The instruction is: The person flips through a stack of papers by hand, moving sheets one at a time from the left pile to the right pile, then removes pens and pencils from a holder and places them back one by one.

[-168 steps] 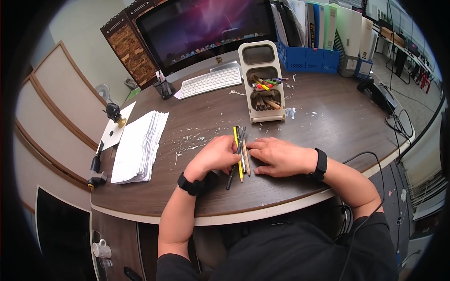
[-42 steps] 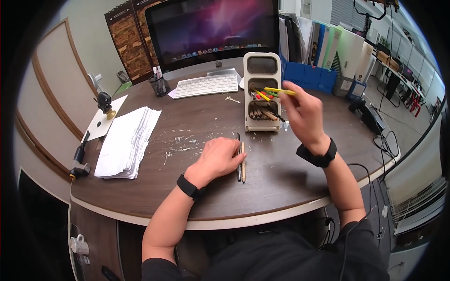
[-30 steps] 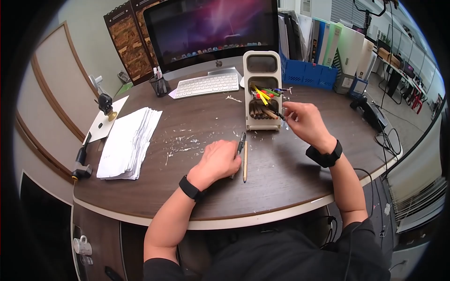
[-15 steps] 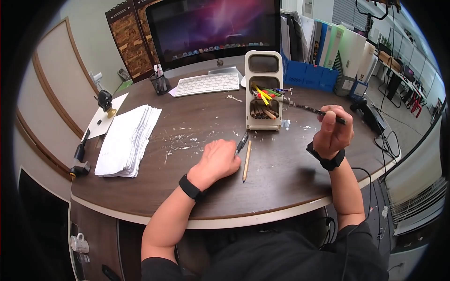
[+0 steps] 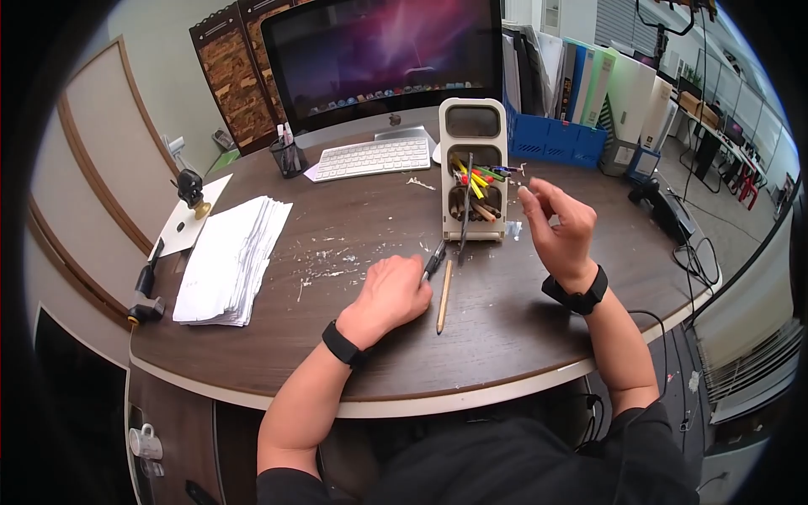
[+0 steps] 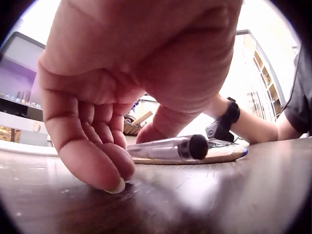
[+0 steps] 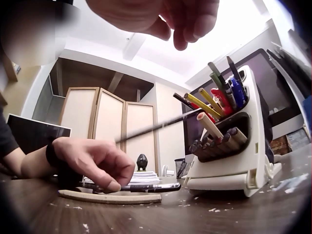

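Observation:
My left hand [image 5: 390, 290] rests low on the desk with curled fingers, holding a clear-barrelled pen [image 6: 168, 148] with a black end. Beside it lies a plain wooden pencil [image 5: 444, 297], apart from the fingers. My right hand [image 5: 562, 225] is raised to the right of a beige tiered pen holder [image 5: 473, 230], its fingers loosely bent with nothing between them. A dark pencil [image 5: 465, 215], blurred in the right wrist view, slants out in front of the holder, free of the hand. Yellow, green, red and blue pens and pencils fill the middle compartment; wooden pencils fill the lower one.
A paper stack [image 5: 229, 261] lies on the left. Behind stand a keyboard [image 5: 370, 158], a mesh pen cup [image 5: 289, 158], a monitor [image 5: 387, 63] and a blue crate [image 5: 555, 139] of folders. A telephone handset [image 5: 661, 210] is at right. White scraps litter the desk.
Yellow pencils left the right hand for the holder. That hand then held the dark pencil out to the right; now the pencil is loose before the holder. The pen under the left hand has turned.

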A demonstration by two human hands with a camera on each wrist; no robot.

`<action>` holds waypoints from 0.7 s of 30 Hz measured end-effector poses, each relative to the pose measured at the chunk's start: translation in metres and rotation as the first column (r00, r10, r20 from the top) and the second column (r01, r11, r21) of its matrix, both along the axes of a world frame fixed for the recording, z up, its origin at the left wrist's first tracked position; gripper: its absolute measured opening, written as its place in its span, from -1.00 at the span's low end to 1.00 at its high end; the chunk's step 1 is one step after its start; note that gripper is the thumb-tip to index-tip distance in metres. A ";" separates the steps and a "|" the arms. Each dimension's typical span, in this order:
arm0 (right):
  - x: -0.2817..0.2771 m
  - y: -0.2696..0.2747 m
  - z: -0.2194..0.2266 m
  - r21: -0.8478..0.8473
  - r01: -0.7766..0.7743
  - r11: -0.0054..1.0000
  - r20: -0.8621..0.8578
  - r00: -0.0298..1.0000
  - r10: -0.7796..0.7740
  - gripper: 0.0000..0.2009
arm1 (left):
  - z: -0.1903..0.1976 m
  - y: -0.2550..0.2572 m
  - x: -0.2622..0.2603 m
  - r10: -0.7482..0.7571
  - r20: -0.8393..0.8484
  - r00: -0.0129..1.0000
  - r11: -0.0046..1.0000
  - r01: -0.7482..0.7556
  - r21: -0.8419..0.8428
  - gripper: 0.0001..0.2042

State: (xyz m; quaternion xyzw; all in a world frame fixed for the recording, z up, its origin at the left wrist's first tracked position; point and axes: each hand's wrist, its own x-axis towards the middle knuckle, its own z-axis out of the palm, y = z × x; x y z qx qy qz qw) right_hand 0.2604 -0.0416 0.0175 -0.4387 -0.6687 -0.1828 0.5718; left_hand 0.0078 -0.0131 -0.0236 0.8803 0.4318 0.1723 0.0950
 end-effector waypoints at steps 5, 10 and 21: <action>-0.006 -0.004 -0.005 -0.027 -0.080 0.996 0.049 0.996 0.081 -0.87 | 0.007 -0.001 0.003 0.014 0.092 0.996 0.996 -0.022 0.089 -0.83; -0.007 -0.006 -0.008 -0.201 -0.071 0.977 0.104 0.990 0.094 -0.82 | 0.006 0.000 0.004 0.019 0.138 0.990 0.995 -0.032 0.096 -0.84; -0.031 -0.021 -0.007 -0.555 -0.673 0.489 -0.580 0.735 0.353 -0.79 | 0.018 -0.009 0.012 -0.346 0.304 0.888 0.899 0.221 0.378 -0.86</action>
